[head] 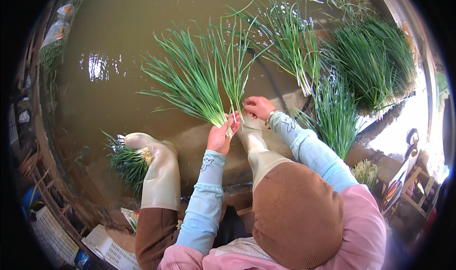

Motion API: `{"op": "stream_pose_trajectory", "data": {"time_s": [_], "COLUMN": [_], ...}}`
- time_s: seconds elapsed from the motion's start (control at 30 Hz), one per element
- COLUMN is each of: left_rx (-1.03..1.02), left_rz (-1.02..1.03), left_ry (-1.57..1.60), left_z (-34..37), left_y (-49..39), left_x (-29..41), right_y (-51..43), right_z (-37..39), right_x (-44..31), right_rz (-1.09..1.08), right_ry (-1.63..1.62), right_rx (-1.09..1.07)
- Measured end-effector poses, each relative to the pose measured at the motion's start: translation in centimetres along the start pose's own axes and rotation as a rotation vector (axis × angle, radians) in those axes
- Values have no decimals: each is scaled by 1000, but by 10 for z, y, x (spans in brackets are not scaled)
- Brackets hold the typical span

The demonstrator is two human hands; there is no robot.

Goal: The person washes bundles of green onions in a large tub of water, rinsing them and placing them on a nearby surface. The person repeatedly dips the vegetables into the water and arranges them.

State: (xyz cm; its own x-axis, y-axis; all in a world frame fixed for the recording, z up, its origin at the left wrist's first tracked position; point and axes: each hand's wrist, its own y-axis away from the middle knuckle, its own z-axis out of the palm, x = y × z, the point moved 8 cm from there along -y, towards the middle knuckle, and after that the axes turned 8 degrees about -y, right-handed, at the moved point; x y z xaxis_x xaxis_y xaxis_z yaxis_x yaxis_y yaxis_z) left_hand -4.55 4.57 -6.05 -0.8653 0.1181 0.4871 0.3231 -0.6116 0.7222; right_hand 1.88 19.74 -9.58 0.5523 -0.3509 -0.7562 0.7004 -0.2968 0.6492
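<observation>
My left hand (222,134) holds the pale stem ends of a bunch of green chives (192,81), whose long leaves fan out above muddy water (117,102). A thinner group of chive stalks (233,70) stands slightly apart from it, its lower ends at my left fingertips. Just right of these ends is my right hand (259,108), with curled fingers and a bracelet at the wrist. Whether it pinches anything is hard to see. Beneath the right hand is a pale rubber boot (256,141) on my right leg.
Loose chives (295,52) lie in the water at upper right. Beside them are a thick stack of chives (370,67) and another bundle (335,117). By my left boot (160,177) sits a small bundle (130,166). Plastic crates (57,230) stand at lower left.
</observation>
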Motion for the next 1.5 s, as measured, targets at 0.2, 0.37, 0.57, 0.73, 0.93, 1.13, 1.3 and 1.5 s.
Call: {"op": "stream_pose_trajectory", "data": {"time_s": [0.2, 0.37, 0.57, 0.73, 0.93, 1.13, 1.3, 1.5], "left_rx": [77, 7, -134, -92, -69, -35, -51, -11], "left_rz": [-4, -41, -29, -33, -64, -98, -90, -88], "left_ry": [-67, -77, 23, -91, -84, -41, -83, -61], "left_z": [-12, -2, 17, 22, 19, 12, 18, 23], "left_y": [-6, 6, 20, 16, 15, 13, 13, 14], "left_x": [14, 33, 56, 39, 16, 10, 6, 3], "right_y": [36, 155, 164, 70, 51, 42, 41, 32], "right_z": [-93, -210, -182, -37, 35, 25, 32, 35], "right_x": [-52, -193, -252, -147, -71, -72, -96, -88], "right_rz": [-140, -328, -653, -264, -299, -306, -383, -355], "right_ry": [1134, 913, 437, 68, 282, 327, 564, 662], "right_rx": [391, 962, 794, 299, 186, 180, 302, 252]}}
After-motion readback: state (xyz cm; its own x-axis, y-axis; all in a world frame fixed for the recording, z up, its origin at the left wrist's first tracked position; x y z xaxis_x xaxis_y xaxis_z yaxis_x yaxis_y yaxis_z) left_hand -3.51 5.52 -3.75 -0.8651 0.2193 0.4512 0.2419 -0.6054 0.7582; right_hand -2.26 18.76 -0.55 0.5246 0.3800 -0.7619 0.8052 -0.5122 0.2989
